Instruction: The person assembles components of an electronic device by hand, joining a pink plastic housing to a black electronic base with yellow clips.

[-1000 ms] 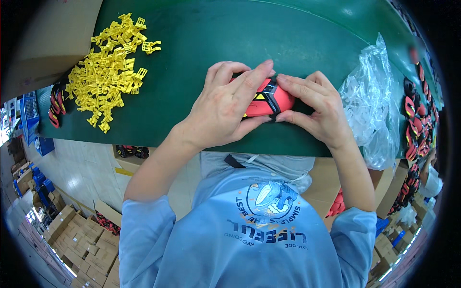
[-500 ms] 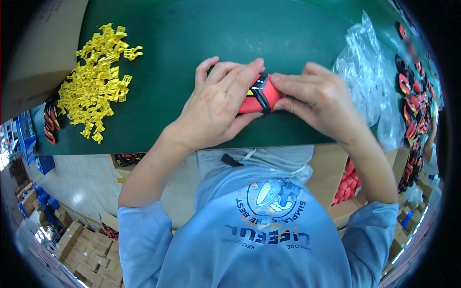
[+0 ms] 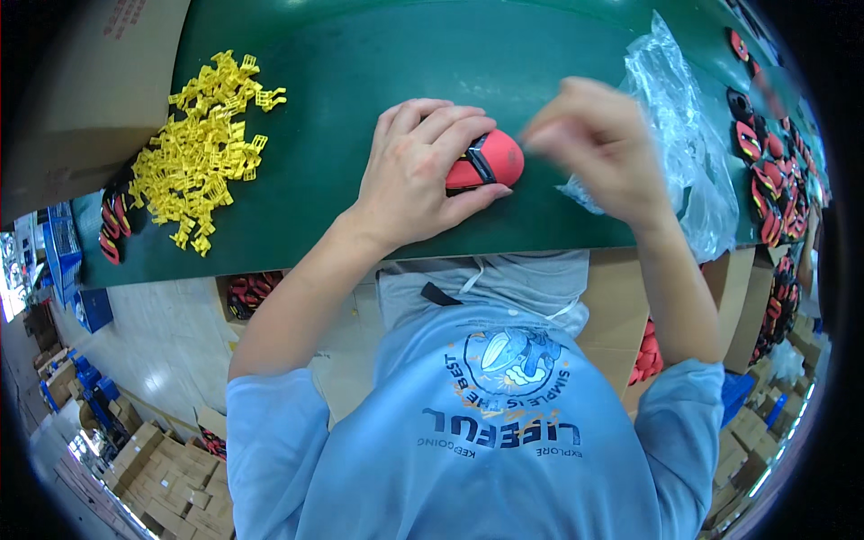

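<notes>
My left hand (image 3: pixel 418 171) is closed round a red and black computer mouse (image 3: pixel 500 159) on the green table. Its fingers cross the far side, its thumb presses the near side, and the palm hides the left end. A smooth red rounded end and a black band with a bit of yellow show. To the right of the mouse, apart from it, hovers my right hand (image 3: pixel 605 144). Motion smears its curled fingers, so whether they hold anything cannot be made out.
Small yellow plastic parts (image 3: pixel 200 148) lie heaped on the left, beside a cardboard box (image 3: pixel 81 99). A crumpled clear plastic bag (image 3: pixel 688 135) rests at right, before several red and black pieces (image 3: pixel 776 180). Red pieces (image 3: pixel 646 353) fill a box below the table edge.
My right hand has let go of the mouse's red end and moved up and right. My left hand still grips the mouse, and more of its red end shows. The whole view has shifted slightly.
</notes>
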Demonstrator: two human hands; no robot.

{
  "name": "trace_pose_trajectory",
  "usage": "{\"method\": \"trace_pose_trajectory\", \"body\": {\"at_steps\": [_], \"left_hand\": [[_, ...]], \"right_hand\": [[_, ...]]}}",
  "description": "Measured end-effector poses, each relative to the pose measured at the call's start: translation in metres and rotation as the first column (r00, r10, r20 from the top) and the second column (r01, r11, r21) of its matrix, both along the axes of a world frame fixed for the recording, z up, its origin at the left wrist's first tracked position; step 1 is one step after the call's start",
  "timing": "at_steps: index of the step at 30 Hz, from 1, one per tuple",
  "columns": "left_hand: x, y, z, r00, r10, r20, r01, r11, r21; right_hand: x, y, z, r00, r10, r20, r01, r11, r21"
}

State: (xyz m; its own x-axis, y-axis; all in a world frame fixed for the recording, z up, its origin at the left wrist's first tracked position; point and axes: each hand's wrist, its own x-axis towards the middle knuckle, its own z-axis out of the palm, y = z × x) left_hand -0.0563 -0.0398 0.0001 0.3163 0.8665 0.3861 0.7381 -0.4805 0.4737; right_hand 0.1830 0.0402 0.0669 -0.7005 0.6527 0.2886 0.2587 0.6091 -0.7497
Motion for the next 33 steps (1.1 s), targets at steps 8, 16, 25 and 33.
{"method": "trace_pose_trajectory", "body": {"at_steps": [8,16,25,33], "left_hand": [[0.002,0.006,-0.012,0.998,-0.039,0.039,0.038,0.998,0.043],[-0.013,0.006,-0.003,0.964,0.037,0.263,-0.043,0.999,0.017],[-0.101,-0.044,0.157,0.957,0.213,-0.199,-0.135,0.928,0.347],[-0.257,-0.010,0.415,0.506,0.852,-0.139,-0.384,0.366,0.848]], "right_hand": [[-0.069,-0.007,-0.001,0.875,-0.210,-0.437,-0.005,0.897,-0.442],[-0.016,0.010,-0.008,0.774,-0.165,-0.612,-0.157,0.885,-0.438],[0.019,-0.021,-0.060,0.912,-0.382,-0.147,0.348,0.913,-0.214],[-0.008,-0.017,-0.051,0.962,-0.175,-0.207,0.117,0.957,-0.267]]}}
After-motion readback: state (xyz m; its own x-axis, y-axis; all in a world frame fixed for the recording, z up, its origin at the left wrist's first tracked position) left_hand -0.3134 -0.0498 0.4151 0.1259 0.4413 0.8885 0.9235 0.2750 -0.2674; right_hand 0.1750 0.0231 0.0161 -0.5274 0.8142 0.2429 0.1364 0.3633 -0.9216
